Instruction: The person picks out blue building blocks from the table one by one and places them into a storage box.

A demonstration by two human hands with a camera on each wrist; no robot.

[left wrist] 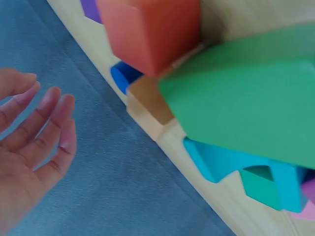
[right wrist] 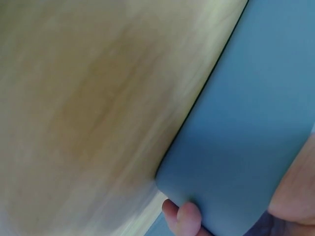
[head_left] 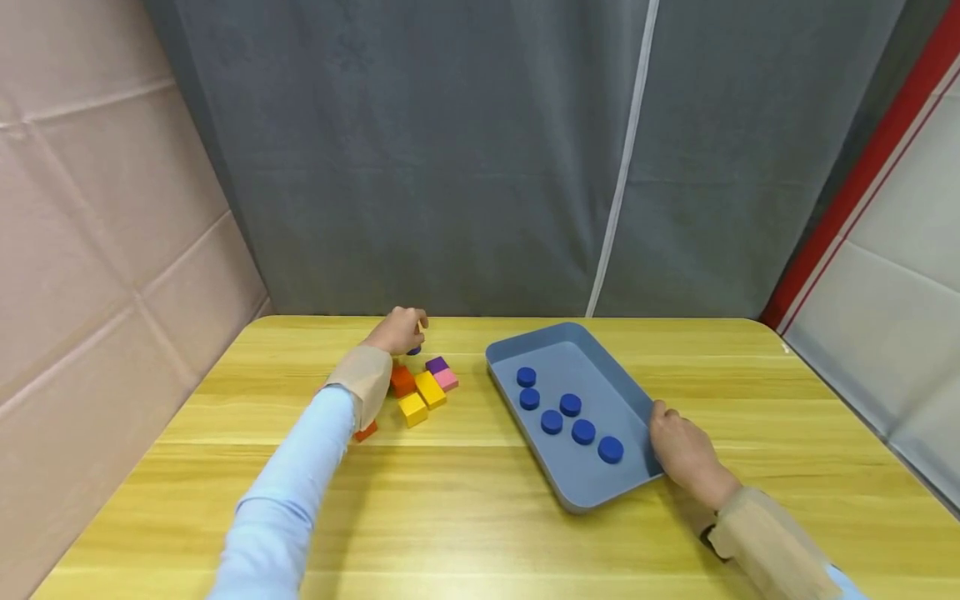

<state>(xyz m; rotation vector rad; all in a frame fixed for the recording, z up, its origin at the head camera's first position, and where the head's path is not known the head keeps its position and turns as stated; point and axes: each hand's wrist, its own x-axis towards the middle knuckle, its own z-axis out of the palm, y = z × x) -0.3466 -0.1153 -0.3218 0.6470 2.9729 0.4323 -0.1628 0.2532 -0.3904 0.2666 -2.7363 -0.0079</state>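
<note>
My left hand [head_left: 399, 331] hovers at the table's far edge, just above a blue disc [head_left: 414, 351]. In the left wrist view, that hand [left wrist: 37, 142] has loosely bent, spread fingers and nothing between them; a blue round piece [left wrist: 125, 76] lies apart from it, beside a tan block [left wrist: 150, 105]. My right hand [head_left: 684, 450] grips the near right side of a blue-grey tray [head_left: 573, 358], its thumb over the rim. Inside the tray several blue discs [head_left: 571, 405] lie flat. The right wrist view shows the right hand's fingertips [right wrist: 188, 219] against the tray wall [right wrist: 236, 147].
Near the left hand lie yellow blocks [head_left: 430, 389], an orange block [head_left: 402, 381], a pink block [head_left: 446, 379] and a purple block [head_left: 437, 365]. A green block [left wrist: 241, 98] and a turquoise arch [left wrist: 221, 160] show in the left wrist view. A grey curtain [head_left: 420, 167] hangs behind the table.
</note>
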